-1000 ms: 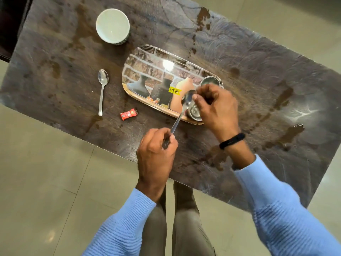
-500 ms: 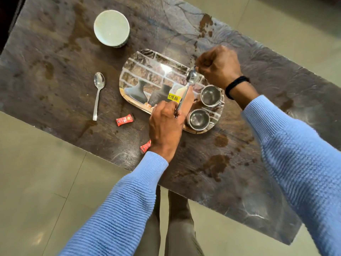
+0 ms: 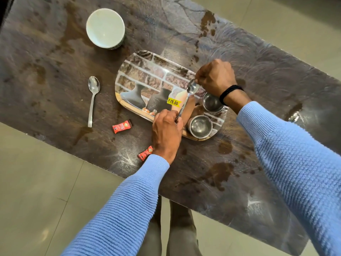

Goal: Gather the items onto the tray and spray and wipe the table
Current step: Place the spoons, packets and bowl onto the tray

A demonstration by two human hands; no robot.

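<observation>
A picture-printed tray (image 3: 147, 74) with a yellow price sticker lies mid-table. Two steel cups (image 3: 212, 102) (image 3: 200, 126) stand on its right end. My left hand (image 3: 167, 132) grips the handle of a steel spoon (image 3: 188, 97) that slants over the tray. My right hand (image 3: 215, 78) is closed at the far side, its fingertips pinching the tip of that spoon's bowl. A second spoon (image 3: 93, 100) lies on the table left of the tray. A white bowl (image 3: 105, 27) stands at the far left. Two red sachets (image 3: 121, 126) (image 3: 145, 154) lie near the front edge, the nearer one half under my left wrist.
The dark stone table (image 3: 55, 52) carries brown spill stains, heaviest near the bowl, beyond the tray and at the front right (image 3: 221, 172). Its front edge runs diagonally, with tiled floor (image 3: 36, 182) below and my legs beneath it.
The spoon moved from the tray's front edge to over the tray. My left hand came forward beside the cups and my right hand went to the tray's far side.
</observation>
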